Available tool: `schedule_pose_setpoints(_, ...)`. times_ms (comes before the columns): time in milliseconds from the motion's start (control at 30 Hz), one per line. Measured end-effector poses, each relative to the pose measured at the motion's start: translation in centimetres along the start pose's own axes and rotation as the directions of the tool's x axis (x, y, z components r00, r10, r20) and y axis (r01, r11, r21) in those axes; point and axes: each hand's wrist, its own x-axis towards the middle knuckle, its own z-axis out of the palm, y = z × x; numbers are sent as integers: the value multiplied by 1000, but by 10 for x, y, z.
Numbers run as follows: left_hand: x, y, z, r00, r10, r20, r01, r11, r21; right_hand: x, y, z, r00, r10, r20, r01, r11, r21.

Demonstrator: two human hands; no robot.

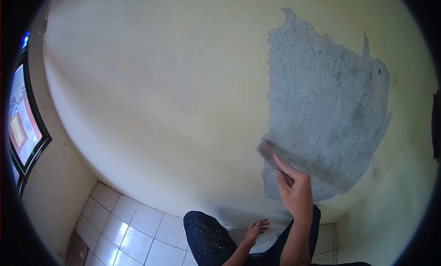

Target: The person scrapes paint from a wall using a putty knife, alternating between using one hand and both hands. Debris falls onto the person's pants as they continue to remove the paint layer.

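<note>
My right hand [294, 192] grips a scraper [268, 154], its index finger stretched along the tool. The scraper's blurred end meets the wall at the lower left edge of a bare grey patch [326, 100], where the cream paint [183, 91] begins. The patch has ragged edges. Lower down, my left hand [257, 230] hovers between the knees with its fingers apart and nothing in it.
Dark trousers [206, 234] dotted with pale flakes cover my bent legs. White floor tiles [138, 229] lie at the lower left. A dark-framed window [25, 119] is at the far left, and a brown board [76, 249] sits below it.
</note>
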Motion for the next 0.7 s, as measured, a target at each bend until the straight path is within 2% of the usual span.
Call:
schedule_pose_setpoints(100, 10, 13, -5, 1000, 13, -25, -13, 1000, -15, 10, 4, 10, 993, -98, -64, 104, 990, 98)
schedule_pose_setpoints(167, 8, 4, -3, 999, 29, -15, -29, 999, -35, 10, 2, 7, 997, 69, 15, -70, 996, 52)
schedule_pose_setpoints(200, 11, 1, -4, 999, 45, 2, -45, 999, -26, 12, -3, 6, 995, 88, 36, -86, 995, -51)
schedule_pose_setpoints(300, 8, 1, -2, 1000, 21, 12, -20, 999, -25, 1, -6, -1, 997, -45, -60, 49, 996, 77)
schedule_pose_setpoints(400, 7, 10, -3, 999, 47, -10, -47, 998, -35, 14, 13, 11, 987, -138, -87, 144, 987, 76)
schedule_pose_setpoints(500, -4, 4, 4, 999, 41, -2, -41, 998, -41, 9, 4, -3, 999, 34, 22, -35, 998, 56)
schedule_pose_setpoints(533, 0, 11, 3, 998, 57, -4, -57, 998, -41, 10, 4, -4, 1000, 18, 21, -19, 998, 61)
schedule_pose_setpoints(633, -22, 47, 13, 957, 289, -32, -290, 957, -9, 2, 21, 1, 998, 19, 57, -25, 994, 106)
schedule_pose_setpoints(700, -46, 100, 24, 904, 427, 10, -426, 903, -65, 2, 41, 5, 994, 42, 99, -59, 984, 169)
